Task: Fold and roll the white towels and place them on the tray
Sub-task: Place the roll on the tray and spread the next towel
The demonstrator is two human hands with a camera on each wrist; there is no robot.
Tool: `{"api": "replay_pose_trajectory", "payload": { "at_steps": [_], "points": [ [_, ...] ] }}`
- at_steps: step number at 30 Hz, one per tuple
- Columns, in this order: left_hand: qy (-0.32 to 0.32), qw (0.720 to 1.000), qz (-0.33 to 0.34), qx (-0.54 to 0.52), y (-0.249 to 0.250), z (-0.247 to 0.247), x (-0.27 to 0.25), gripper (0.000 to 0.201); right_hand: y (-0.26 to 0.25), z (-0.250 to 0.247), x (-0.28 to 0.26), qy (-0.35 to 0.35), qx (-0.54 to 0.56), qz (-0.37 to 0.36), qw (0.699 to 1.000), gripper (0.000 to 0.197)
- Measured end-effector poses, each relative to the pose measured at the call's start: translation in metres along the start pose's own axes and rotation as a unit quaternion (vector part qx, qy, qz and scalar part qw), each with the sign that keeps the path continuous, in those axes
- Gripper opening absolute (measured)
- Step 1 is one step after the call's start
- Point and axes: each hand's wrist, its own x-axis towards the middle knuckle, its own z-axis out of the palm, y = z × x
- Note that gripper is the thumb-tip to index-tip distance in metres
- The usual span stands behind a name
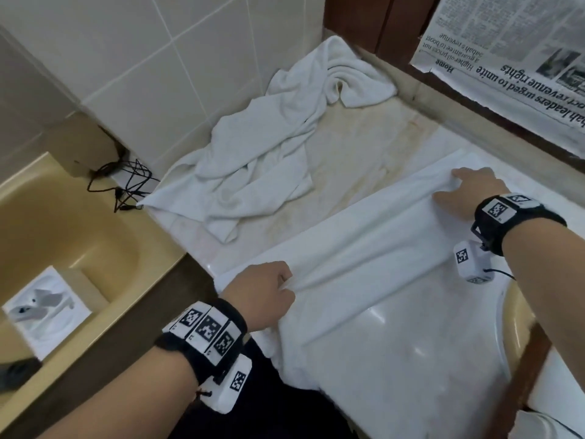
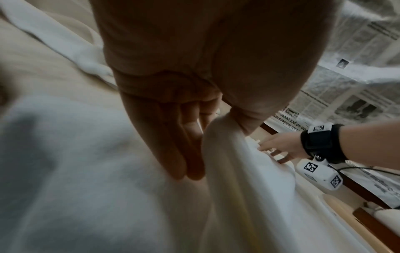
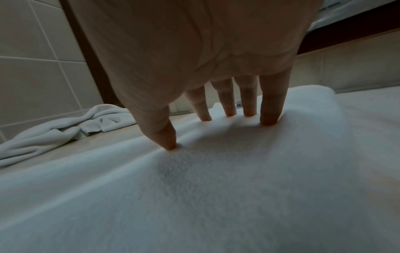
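A white towel (image 1: 380, 312) lies spread over the counter and the sink, with a long fold ridge running between my hands. My left hand (image 1: 283, 285) pinches the towel's near left edge between thumb and fingers; the left wrist view shows the cloth (image 2: 238, 188) gathered under the thumb of that hand (image 2: 207, 131). My right hand (image 1: 465, 185) is at the far right edge, where its straight fingertips (image 3: 268, 119) press down into the towel (image 3: 216, 188). A second white towel (image 1: 262, 160) lies crumpled at the back left of the counter. No tray is in view.
The stained counter (image 1: 357, 153) meets a tiled wall on the left. Newspaper (image 1: 522, 58) covers the surface behind the counter. A yellow bathtub (image 1: 63, 223) lies lower left with a white square object (image 1: 44, 305) in it. Black cables (image 1: 126, 182) sit at its corner.
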Motion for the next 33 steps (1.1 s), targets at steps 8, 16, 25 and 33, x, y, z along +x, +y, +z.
{"api": "replay_pose_trajectory", "payload": {
  "at_steps": [8, 16, 25, 33],
  "points": [
    [0.047, 0.994, -0.055, -0.084, -0.069, -0.032, -0.053, 0.025, -0.005, 0.008, -0.006, 0.012, 0.001, 0.001, 1.0, 0.069],
    [0.026, 0.994, -0.106, -0.032, -0.119, -0.058, -0.06, 0.043, -0.01, 0.009, -0.012, 0.026, 0.011, 0.004, 1.0, 0.063],
    [0.086, 0.984, -0.027, -0.155, -0.059, -0.039, -0.011, 0.03, -0.004, -0.004, 0.005, 0.048, 0.035, 0.015, 0.998, 0.056],
    [0.133, 0.982, -0.052, 0.127, -0.008, -0.002, 0.038, 0.052, 0.012, -0.03, 0.036, 0.042, 0.088, 0.041, 0.994, 0.046]
  ]
}}
